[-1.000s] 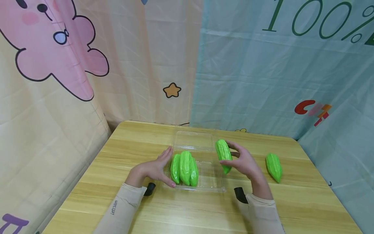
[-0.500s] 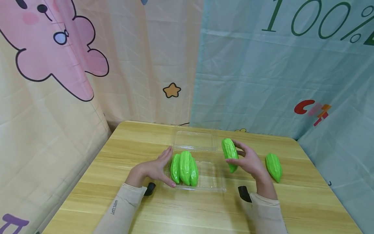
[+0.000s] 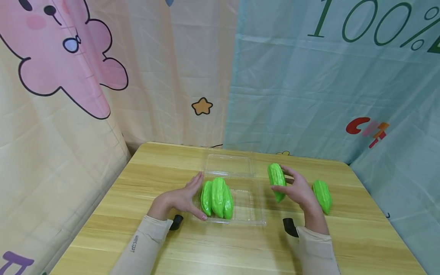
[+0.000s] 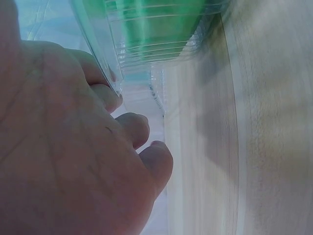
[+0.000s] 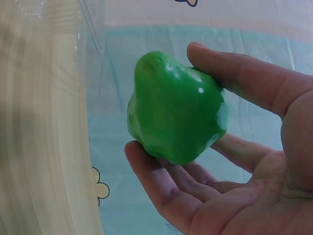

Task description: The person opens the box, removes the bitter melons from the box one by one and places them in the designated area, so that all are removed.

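My right hand (image 3: 300,189) holds a bright green, ridged bitter melon (image 3: 276,179) between thumb and fingers, raised to the right of a clear plastic clamshell box (image 3: 245,204). In the right wrist view, one knobbly end of this bitter melon (image 5: 176,107) faces the camera. Several more bitter melons (image 3: 218,196) lie side by side in the left half of the box, whose lid (image 3: 229,165) is folded back. My left hand (image 3: 183,196) rests spread along the box's left side, thumb at the front corner. In the left wrist view its fingertips touch the clear rim (image 4: 108,81).
Another bitter melon (image 3: 322,196) lies on the wooden table (image 3: 220,248) right of my right hand. Printed curtains (image 3: 292,95) hang behind the table and along both sides. A black wrist strap piece (image 3: 290,227) sticks out by each sleeve.
My right hand has moved rightward with the bitter melon, from beside the box's right edge to farther out. The left hand, the box and its contents have stayed in place.
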A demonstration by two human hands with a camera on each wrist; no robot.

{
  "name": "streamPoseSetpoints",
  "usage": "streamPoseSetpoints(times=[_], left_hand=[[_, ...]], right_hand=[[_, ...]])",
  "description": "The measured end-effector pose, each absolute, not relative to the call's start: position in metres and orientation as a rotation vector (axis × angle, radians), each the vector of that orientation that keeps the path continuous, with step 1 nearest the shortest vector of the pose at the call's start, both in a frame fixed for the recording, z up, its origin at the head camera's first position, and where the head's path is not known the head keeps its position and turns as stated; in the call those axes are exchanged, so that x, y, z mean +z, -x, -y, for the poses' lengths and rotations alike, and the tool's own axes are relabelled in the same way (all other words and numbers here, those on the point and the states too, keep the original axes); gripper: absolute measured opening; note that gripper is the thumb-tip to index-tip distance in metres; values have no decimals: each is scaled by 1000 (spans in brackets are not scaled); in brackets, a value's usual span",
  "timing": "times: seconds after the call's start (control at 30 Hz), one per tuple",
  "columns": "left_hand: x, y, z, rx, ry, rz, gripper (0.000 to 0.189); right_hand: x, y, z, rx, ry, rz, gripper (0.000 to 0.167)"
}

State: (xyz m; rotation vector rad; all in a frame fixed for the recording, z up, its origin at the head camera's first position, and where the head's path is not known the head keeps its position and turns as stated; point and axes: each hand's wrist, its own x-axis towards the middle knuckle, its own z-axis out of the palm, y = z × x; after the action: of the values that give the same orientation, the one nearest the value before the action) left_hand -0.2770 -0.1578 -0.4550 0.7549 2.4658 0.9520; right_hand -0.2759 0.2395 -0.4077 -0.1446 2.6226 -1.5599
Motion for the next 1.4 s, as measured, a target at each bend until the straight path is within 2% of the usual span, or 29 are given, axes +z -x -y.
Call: streamPoseSetpoints(times=[1.4], left_hand=[[-454,277,157,950,-741,-2461,147]], right_hand=[[-413,276,-282,-1581,-137,-2591,87]])
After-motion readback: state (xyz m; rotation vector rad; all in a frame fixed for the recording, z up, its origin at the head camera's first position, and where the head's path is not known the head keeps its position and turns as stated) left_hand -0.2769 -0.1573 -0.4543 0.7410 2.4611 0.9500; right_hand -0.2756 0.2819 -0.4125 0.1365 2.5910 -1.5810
